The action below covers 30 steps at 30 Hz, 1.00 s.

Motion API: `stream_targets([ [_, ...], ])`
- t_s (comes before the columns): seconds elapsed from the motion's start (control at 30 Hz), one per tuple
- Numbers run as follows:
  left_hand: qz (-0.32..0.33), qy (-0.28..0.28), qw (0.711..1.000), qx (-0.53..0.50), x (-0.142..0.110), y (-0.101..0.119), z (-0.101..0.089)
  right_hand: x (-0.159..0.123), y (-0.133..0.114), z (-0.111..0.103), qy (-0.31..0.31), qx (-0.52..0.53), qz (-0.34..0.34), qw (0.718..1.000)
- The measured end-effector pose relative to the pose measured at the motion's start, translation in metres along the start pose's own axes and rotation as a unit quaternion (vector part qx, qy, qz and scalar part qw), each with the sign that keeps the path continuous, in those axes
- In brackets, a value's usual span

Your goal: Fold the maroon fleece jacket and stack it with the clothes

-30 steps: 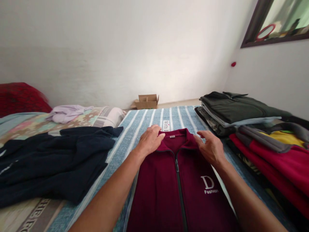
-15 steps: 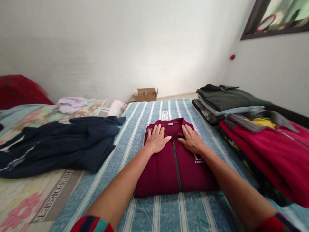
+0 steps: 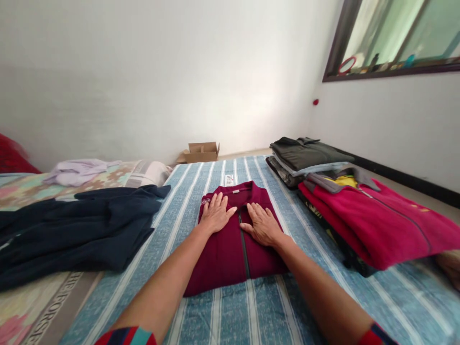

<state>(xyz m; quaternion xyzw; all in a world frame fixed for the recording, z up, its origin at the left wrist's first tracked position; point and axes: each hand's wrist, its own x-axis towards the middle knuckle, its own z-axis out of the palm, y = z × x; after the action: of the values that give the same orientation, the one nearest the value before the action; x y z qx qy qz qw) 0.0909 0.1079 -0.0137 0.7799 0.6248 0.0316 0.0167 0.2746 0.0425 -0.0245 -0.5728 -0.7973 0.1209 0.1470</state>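
A folded maroon zip jacket [image 3: 215,263] lies front up on a blue striped sheet [image 3: 201,316], its collar pointing away from me. My left hand [image 3: 215,213] rests flat on the jacket's left chest, just below the collar, fingers stretched out. On the other side of the zip, my right hand [image 3: 262,225] lies flat on the right chest with the fingers spread. Both palms touch the cloth and neither hand grips anything. The chest print on the right is hidden under my right hand and wrist.
To the right stand two piles of folded clothes, one topped by a dark green jacket [image 3: 305,155], the nearer by a pinkish-red jacket [image 3: 388,220]. A navy garment [image 3: 89,230] sprawls at left, near a pale lilac cloth [image 3: 77,171]. A cardboard box [image 3: 201,152] sits by the wall.
The view has turned right, so everything sits further left and more of the window shows. My right hand has slid down the jacket a little; my left hand stays flat near the collar.
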Motion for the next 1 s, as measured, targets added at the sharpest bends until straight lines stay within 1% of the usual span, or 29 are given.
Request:
stream_targets([
  [0.2, -0.005, 0.007, 1.0, 0.02, 0.001, -0.0003, -0.0007, 0.0006, -0.001, -0.0003, 0.012, 0.02, 0.007, 1.0],
  [0.33, -0.006, 0.021, 0.999, 0.03, 0.0017, -0.0011, 0.0012, -0.0006, -0.0022, 0.0001, 0.017, 0.029, 0.003, 0.999],
  [0.5, -0.004, 0.026, 0.999, 0.03, 0.0035, -0.0042, 0.0035, -0.0008, -0.0034, -0.0002, 0.023, 0.032, 0.006, 0.999],
  [0.83, -0.008, 0.023, 1.0, 0.011, 0.0026, -0.0056, 0.0053, -0.0006, -0.0038, 0.0014, 0.019, 0.018, 0.006, 1.0],
  [1.0, -0.01, 0.0, 1.0, 0.0, -0.0028, -0.0013, -0.0009, -0.0021, -0.0033, 0.0057, 0.018, 0.012, 0.01, 1.0],
])
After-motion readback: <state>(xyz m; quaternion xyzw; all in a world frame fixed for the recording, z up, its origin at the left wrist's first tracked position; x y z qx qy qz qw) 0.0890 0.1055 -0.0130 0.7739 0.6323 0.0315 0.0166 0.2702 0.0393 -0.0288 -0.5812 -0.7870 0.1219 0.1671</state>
